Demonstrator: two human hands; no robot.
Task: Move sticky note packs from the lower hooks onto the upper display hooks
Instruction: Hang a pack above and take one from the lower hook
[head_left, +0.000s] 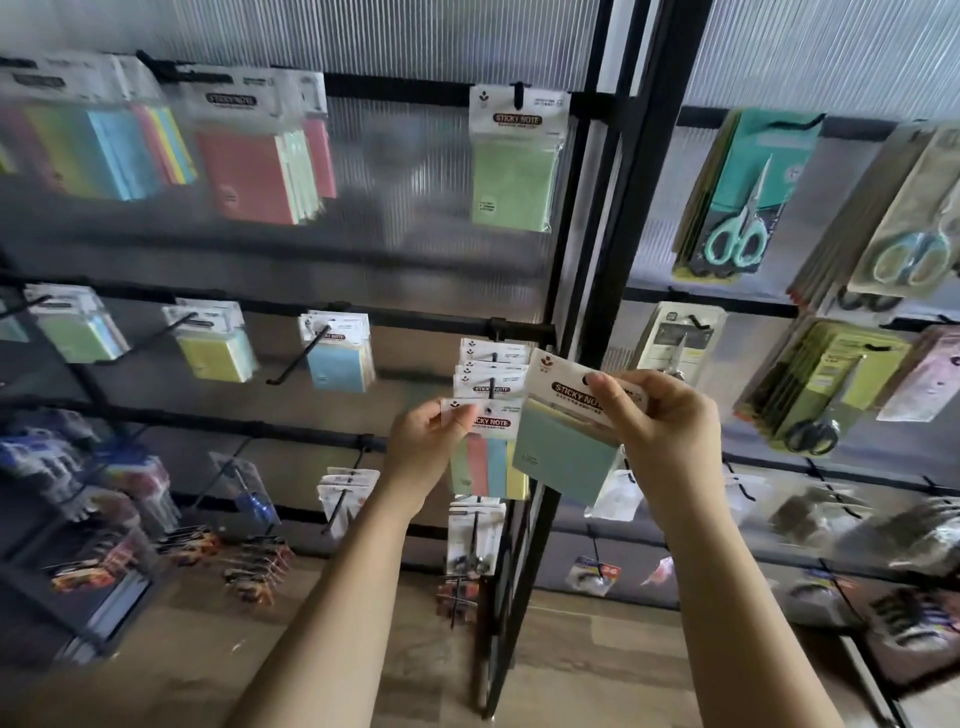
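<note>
- The right hand pinches the white header card of a teal pack; thumb and fingertips are curled round the card's right end, partly covering the printed "STICKY NOTE" label.
- That pack is off any hook, tilted with its left corner high, in front of the black frame post and just right of the lower hook's stack.
- The left hand pinches the left edge of the header of the striped pack, the front one on the lower hook; its fingers are curled on the card.
- The striped pack shows pink, blue, green and yellow bands and overlaps the teal pack's left edge.
- Behind it several more white headers are stacked up the same hook, under the black crossbar.
- On the upper hook, straight above, hangs a single green pack.
- Left along the upper row hang a red pack and multicoloured ones, blurred.
- The middle row to the left holds a blue pack, a yellow pack and a green one further out.
- Right of the post, carded scissors hang in several rows.
- Below is a wood floor.
</note>
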